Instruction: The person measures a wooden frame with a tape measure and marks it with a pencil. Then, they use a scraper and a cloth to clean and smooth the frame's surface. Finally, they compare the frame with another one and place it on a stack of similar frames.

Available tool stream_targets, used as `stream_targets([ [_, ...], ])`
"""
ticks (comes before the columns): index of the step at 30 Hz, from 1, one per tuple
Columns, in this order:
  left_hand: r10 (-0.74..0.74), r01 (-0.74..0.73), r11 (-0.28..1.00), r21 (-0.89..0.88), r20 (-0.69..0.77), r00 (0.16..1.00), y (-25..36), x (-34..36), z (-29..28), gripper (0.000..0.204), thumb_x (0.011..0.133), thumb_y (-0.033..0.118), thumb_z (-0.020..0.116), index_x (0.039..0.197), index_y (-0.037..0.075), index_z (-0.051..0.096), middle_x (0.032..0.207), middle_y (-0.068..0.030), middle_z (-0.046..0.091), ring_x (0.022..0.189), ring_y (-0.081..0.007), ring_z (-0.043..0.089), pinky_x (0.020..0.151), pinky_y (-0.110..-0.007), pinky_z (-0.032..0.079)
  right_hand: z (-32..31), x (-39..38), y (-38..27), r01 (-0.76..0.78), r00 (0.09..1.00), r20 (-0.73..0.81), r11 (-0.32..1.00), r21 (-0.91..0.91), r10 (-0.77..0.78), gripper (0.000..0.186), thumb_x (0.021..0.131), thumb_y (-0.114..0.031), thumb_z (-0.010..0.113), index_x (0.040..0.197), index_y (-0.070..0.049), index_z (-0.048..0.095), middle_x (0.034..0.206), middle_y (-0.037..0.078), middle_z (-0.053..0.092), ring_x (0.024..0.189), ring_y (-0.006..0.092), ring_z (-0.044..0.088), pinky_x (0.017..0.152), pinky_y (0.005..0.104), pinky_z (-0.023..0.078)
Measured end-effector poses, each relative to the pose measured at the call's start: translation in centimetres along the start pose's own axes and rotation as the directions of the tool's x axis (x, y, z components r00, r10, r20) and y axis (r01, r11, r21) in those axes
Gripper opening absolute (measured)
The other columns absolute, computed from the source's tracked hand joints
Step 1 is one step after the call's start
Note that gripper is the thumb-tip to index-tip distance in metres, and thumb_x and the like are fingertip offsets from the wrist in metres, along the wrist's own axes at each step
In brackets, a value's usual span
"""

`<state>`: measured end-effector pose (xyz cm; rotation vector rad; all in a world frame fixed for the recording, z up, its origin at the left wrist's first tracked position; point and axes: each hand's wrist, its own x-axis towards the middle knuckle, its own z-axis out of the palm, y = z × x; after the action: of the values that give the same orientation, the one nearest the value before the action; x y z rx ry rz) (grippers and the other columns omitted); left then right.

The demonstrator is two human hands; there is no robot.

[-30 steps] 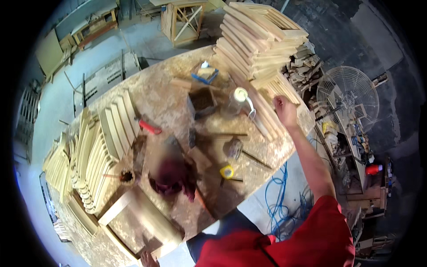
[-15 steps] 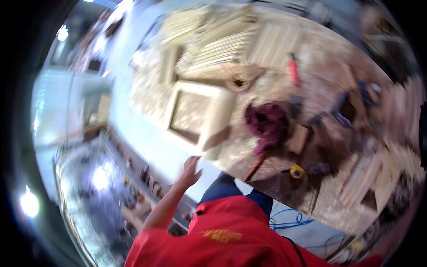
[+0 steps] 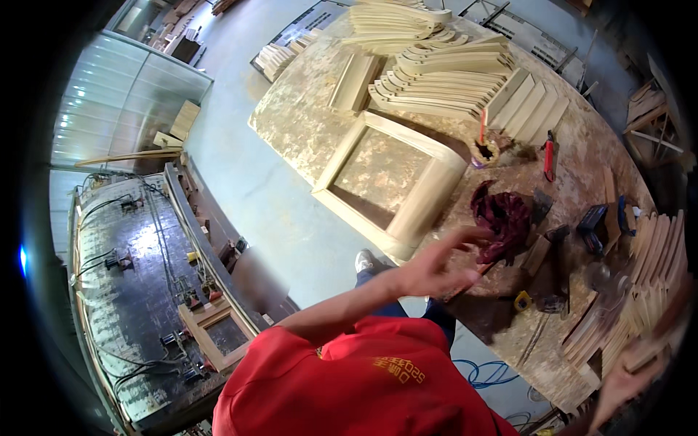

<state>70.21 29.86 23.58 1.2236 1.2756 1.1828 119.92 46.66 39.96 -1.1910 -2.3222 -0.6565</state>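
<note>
My left hand [image 3: 447, 265] reaches across the near edge of the worktable with its fingers apart and nothing in it. Just beyond the fingertips lies a crumpled dark red cloth [image 3: 509, 218]; I cannot tell whether they touch. To the left of the cloth rests a pale wooden frame [image 3: 429, 200] with a rectangular opening. Far to the right, my right hand [image 3: 627, 379] is smeared by motion beside stacked wooden slats [image 3: 647, 309]. Its fingers do not show clearly enough to tell whether it holds anything.
Curved wooden pieces [image 3: 436, 87] lie stacked on the worktable [image 3: 291, 123]. A roll of tape [image 3: 485, 152], a red-handled tool [image 3: 548, 156] and a yellow tape measure [image 3: 522, 300] are nearby. A clamping machine [image 3: 131, 291] stands left; a blue hose [image 3: 483, 374] lies on the floor.
My left hand has swung right, from beside the frame's near corner toward the red cloth. The right hand has come into view at the lower right. The whole view has shifted.
</note>
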Motion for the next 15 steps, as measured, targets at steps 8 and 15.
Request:
stream_targets([
  [8, 0.197, -0.413, 0.768, -0.49, -0.432, 0.88, 5.9, -10.4, -12.8, 0.058, 0.095, 0.013, 0.076, 0.14, -0.003, 0.044, 0.138, -0.0196, 0.062, 0.123, -0.0293, 0.065, 0.103, -0.044, 0.053, 4.0, 8.9, -49.9, 0.101, 0.918, 0.153, 0.588, 0.803, -0.367, 0.046, 0.077, -0.02, 0.085, 0.114, -0.007, 0.06, 0.096, 0.01, 0.061, 0.087, 0.0328, 0.063, 0.081, 0.0511, 0.045],
  [15, -0.232, -0.431, 0.669, -0.605, -0.721, 0.653, 2.8, -30.5, -38.5, 0.062, 0.066, -0.006, 0.06, 0.126, 0.012, 0.057, 0.082, -0.0004, 0.048, 0.067, -0.0129, 0.043, 0.064, -0.028, 0.042, 6.0, 12.5, -72.6, 0.051, 0.866, -0.067, -0.045, 0.998, -0.495, 0.045, 0.092, -0.036, 0.079, 0.12, -0.007, 0.057, 0.116, 0.012, 0.065, 0.111, 0.0357, 0.064, 0.101, 0.0507, 0.049],
])
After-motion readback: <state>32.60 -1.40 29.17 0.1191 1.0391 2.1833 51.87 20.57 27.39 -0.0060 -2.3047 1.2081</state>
